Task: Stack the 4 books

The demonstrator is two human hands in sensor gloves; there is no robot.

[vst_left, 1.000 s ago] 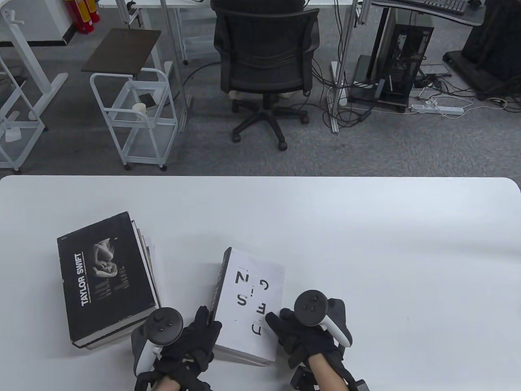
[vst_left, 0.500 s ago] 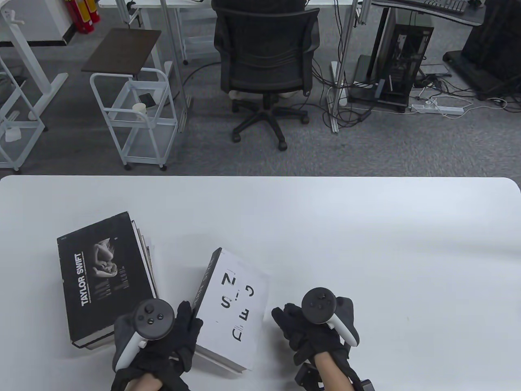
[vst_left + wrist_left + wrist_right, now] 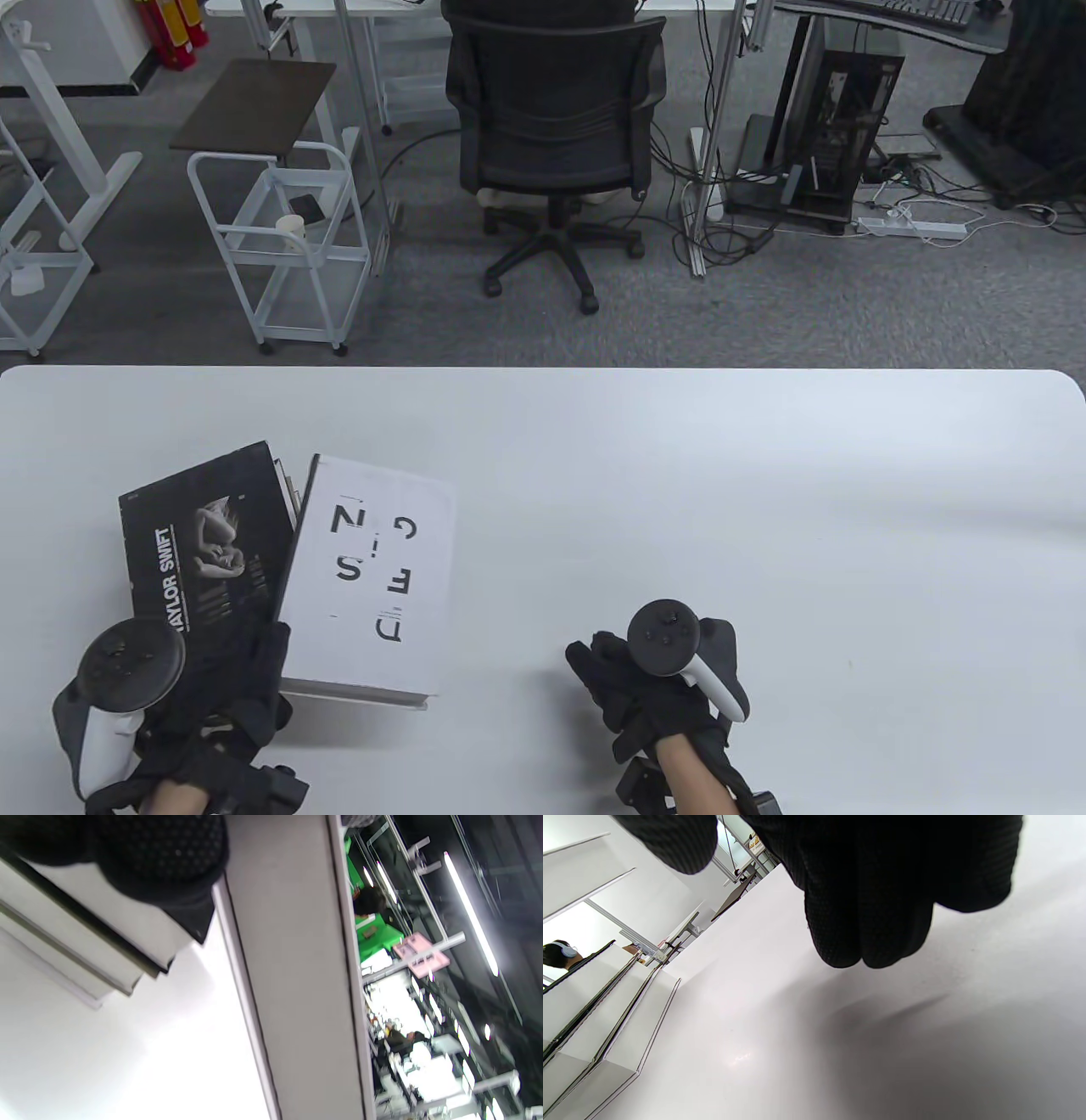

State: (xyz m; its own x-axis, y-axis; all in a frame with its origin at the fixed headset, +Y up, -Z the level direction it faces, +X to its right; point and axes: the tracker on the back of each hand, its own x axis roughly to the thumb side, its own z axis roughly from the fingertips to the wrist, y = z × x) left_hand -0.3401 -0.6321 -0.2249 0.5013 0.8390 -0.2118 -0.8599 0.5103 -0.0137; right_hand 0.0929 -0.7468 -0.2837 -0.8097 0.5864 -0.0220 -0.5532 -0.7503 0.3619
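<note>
A white book [image 3: 373, 569] with scattered black letters is held up off the white table [image 3: 679, 475]. My left hand [image 3: 246, 679] grips its near left corner. The book's left edge overlaps the right edge of a black "Taylor Swift" book [image 3: 195, 543], which lies on top of a stack at the left with more books' page edges [image 3: 299, 505] showing under it. In the left wrist view a gloved finger [image 3: 169, 857] presses the white book's page edge [image 3: 292, 984] above the stack's corner [image 3: 106, 942]. My right hand [image 3: 619, 688] rests empty on the table, to the right of the book.
The table's far edge [image 3: 543, 370] borders the floor, where an office chair [image 3: 551, 127] and a white wire cart [image 3: 280, 246] stand. In the right wrist view the stack [image 3: 594, 1018] shows at the left, beyond my fingers [image 3: 874, 899].
My right hand let go of the white book and stayed put. My left hand lifted the book and carried it left and away, up to the stack's right edge.
</note>
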